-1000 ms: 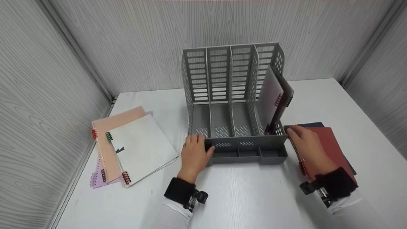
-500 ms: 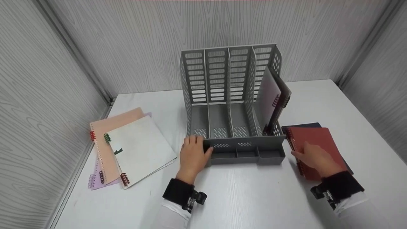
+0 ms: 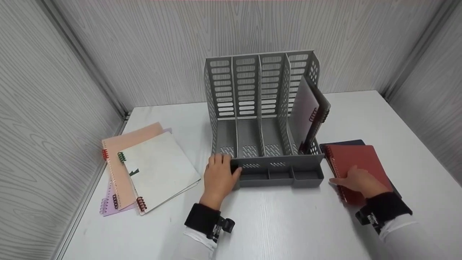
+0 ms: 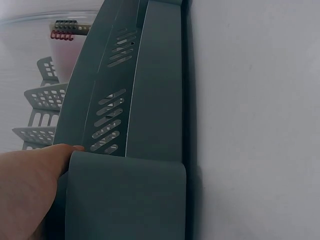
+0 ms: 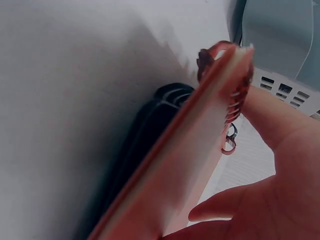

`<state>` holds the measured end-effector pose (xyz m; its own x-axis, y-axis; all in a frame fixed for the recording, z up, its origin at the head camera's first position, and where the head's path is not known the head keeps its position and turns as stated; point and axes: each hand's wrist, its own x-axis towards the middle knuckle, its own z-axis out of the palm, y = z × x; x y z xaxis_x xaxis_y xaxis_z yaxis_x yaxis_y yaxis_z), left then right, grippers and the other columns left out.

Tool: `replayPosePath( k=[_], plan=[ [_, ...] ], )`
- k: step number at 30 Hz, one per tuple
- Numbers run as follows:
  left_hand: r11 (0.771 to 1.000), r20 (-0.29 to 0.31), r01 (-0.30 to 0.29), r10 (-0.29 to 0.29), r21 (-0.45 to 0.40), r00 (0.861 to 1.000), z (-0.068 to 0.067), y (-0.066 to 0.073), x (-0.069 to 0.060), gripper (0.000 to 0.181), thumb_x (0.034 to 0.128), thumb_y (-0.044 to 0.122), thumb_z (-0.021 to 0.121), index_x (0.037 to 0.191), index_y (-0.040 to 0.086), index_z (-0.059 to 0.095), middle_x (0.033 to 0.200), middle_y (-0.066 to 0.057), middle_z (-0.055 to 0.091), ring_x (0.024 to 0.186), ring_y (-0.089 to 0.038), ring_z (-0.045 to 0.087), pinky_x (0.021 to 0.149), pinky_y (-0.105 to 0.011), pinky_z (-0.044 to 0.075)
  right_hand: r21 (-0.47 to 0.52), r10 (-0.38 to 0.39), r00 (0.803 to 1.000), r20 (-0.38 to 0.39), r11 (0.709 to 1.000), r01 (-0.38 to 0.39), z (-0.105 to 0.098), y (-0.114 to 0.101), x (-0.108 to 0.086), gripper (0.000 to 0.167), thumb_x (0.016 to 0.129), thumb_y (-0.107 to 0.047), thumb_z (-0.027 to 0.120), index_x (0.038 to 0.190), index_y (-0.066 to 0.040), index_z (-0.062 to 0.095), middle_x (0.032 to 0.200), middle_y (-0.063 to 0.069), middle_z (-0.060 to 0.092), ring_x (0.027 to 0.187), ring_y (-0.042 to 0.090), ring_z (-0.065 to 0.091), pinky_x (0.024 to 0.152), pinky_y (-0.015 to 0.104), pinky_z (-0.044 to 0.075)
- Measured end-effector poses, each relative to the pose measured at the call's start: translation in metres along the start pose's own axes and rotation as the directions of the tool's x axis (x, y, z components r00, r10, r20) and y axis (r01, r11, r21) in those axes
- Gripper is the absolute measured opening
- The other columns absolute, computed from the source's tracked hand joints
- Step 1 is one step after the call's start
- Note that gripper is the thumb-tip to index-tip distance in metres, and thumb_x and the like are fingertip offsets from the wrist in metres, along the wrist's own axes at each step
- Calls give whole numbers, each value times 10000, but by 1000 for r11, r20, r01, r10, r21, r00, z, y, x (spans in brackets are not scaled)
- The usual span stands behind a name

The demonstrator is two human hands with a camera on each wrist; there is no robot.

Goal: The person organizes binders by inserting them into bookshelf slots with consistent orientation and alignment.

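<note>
My left hand (image 3: pixel 218 180) grips the front left corner of a grey desk file organizer (image 3: pixel 281 182). In the left wrist view, the thumb hooks over the wall of the organizer's front tray (image 4: pixel 157 90). Over a red spiral notebook (image 3: pixel 361 157) lies my right hand (image 3: pixel 364 180), its thumb stretched toward the coil edge and its other fingers on or just above the cover. The right wrist view shows the thumb beside the red coil (image 5: pixel 237 97) and the fingers spread. A dark blue notebook (image 3: pixel 355 142) peeks out from underneath; its coil is partly hidden.
Notebooks (image 3: pixel 305 108) stand tilted in the organizer's rightmost slot. At the left, a white spiral notebook (image 3: pixel 162 169) overlaps a peach one (image 3: pixel 119 173) and a purple one (image 3: pixel 112 207). Wood-grain panels (image 3: pixel 169 43) enclose the white table (image 3: pixel 267 224) at back and sides.
My right hand has left the organizer's right front corner and drawn back over the red notebook, lately edging slightly lower. My left hand keeps its grip on the organizer.
</note>
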<state>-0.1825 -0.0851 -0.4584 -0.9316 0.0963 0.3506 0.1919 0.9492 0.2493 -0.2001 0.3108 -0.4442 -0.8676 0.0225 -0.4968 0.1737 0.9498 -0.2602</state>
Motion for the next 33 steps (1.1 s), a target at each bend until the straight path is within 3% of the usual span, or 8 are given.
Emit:
replayPosePath(
  k=[5, 9, 16, 18, 23, 28, 31, 33],
  plan=[
    [1000, 2, 2, -2, -2, 1000, 0, 0, 1, 501, 873, 449, 607, 1146, 35, 535, 1120, -145, 495, 1085, -308, 437, 853, -397, 443, 20, -3, 1000, -16, 1000, 3, 0, -3, 1, 510, 845, -422, 607, 895, 84, 571, 716, 127, 531, 646, 242, 541, 556, 360, 463],
    [1000, 4, 1, -1, -10, 1000, 0, 0, 1, 500, 871, 448, 610, 1142, 34, 534, 1117, -147, 496, 1082, -310, 438, 852, -401, 441, 2, -43, 998, -38, 999, 43, 0, -4, 0, 260, 834, -294, 600, 677, -89, 571, 655, 52, 537, 620, 200, 514, 559, 336, 421],
    [1000, -1, 1, -1, -6, 1000, 1, 0, 1, 499, 871, 449, 610, 1140, 35, 533, 1124, -151, 497, 1091, -314, 436, 859, -407, 439, -16, -115, 986, -120, 993, 114, -2, -7, -1, 138, 829, -109, 581, 741, -13, 534, 675, 102, 517, 596, 210, 521, 550, 335, 431],
    [1000, -3, -1, 1, 4, 1000, 1, 0, 0, 498, 874, 449, 607, 1143, 35, 536, 1120, -149, 497, 1091, -311, 436, 856, -405, 443, -9, -125, 983, -133, 992, 125, -1, -8, -3, 114, 842, -61, 541, 873, 49, 546, 679, 124, 524, 561, 211, 536, 523, 332, 442],
    [1000, -6, -8, 8, 6, 1000, 1, 0, 0, 489, 877, 446, 603, 1135, 35, 540, 1110, -145, 497, 1081, -304, 437, 853, -397, 444, 57, -74, 989, -130, 995, 82, 3, -8, -11, 349, 893, -12, 421, 1213, 112, 360, 662, 158, 525, 458, 217, 551, 415, 326, 459],
    [1000, -4, -6, 6, 8, 1000, 1, 0, 2, 487, 879, 449, 597, 1133, 37, 536, 1111, -142, 499, 1079, -302, 435, 855, -391, 443, 58, -44, 987, -152, 997, 54, 3, -9, -23, 304, 924, -38, 372, 1166, 127, 291, 727, 208, 485, 493, 248, 540, 414, 346, 463],
    [1000, 8, 0, 0, 6, 1000, 1, -1, 1, 491, 881, 450, 594, 1139, 36, 535, 1123, -144, 499, 1093, -306, 433, 866, -396, 440, -2, -93, 962, -255, 995, 95, 1, -10, -32, 267, 912, -32, 404, 1095, 143, 319, 724, 230, 480, 527, 289, 533, 442, 395, 460],
    [1000, 13, 4, -4, 2, 1000, 1, -1, 0, 494, 881, 449, 596, 1146, 37, 536, 1132, -145, 500, 1097, -308, 434, 868, -399, 439, -60, -149, 927, -344, 989, 136, -1, -10, -37, 261, 897, -22, 437, 1058, 160, 342, 678, 229, 496, 532, 312, 533, 455, 426, 452]
  ],
)
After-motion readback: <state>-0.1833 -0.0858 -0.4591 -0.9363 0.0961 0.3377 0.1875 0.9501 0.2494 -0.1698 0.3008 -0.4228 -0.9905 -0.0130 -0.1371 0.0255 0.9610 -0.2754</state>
